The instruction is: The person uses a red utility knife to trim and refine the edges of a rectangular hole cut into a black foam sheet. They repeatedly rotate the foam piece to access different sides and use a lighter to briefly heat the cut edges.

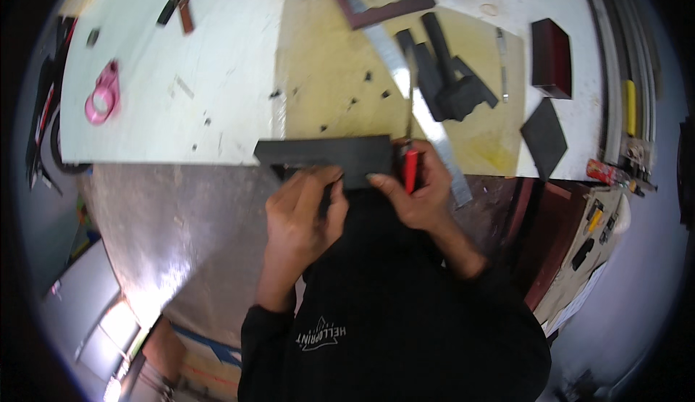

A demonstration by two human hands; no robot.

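Observation:
A black box-shaped piece, long and flat-sided, is held level at the near edge of the table. My left hand is closed at its near side, fingers bent and fingertips pressed against it; whether something small is pinched there is hidden. At the right end, my right hand is closed round a red-handled tool with a long thin blade pointing away from me. The thumb of that hand also rests against the black piece.
A yellowish cutting mat carries a steel ruler, black offcuts and dark scraps. Around it lie a dark red frame, a dark red box, a black diamond-shaped piece, a pink tape dispenser and pliers.

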